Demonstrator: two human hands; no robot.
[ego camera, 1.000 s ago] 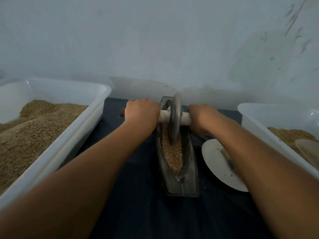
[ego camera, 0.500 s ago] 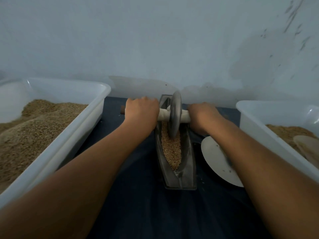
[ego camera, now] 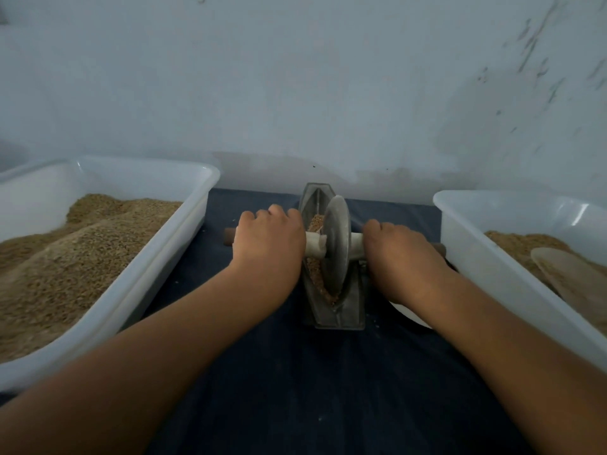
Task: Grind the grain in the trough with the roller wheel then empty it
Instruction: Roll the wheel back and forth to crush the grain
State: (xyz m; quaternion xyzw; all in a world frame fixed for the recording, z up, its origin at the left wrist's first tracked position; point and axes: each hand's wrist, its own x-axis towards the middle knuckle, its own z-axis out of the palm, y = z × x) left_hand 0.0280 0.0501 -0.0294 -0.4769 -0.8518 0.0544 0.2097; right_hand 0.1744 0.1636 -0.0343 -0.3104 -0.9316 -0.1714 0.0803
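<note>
Left hand (ego camera: 269, 239): in the head view, curling its fingers round the left end of the pale wooden axle (ego camera: 313, 245), knuckles up, with the dark axle tip poking out beyond it.
Right hand (ego camera: 399, 254): gripping the right end of the same axle in the same way, close against the disc.
Roller wheel (ego camera: 335, 245): standing upright on edge between the two hands, sitting down in the narrow metal trough (ego camera: 353, 298).
Grain (ego camera: 316, 274): lying in the trough, showing on the wheel's left side and behind it; how finely it is crushed cannot be told from here.
Trough position: sitting on the dark cloth-covered table (ego camera: 295, 372), between the left tub (ego camera: 170, 257) heaped with grain and the right tub (ego camera: 476, 244) holding a smaller amount and a flat pale scoop (ego camera: 571, 277).
Stage, as judged: grinding appearing to be under way, emptying not yet begun.
Risk of tipping: uneven pressure from one hand could be tilting the wheel against a trough wall and jamming it.
Risk of spilling: a long stroke could be pushing grain over the trough's pointed ends onto the cloth.
Risk of sliding: the trough looks unfastened, so a hard push could be shifting it toward the wall.
Risk to fingers: both hands are sitting just beside the trough rim and could be scraping it.
</note>
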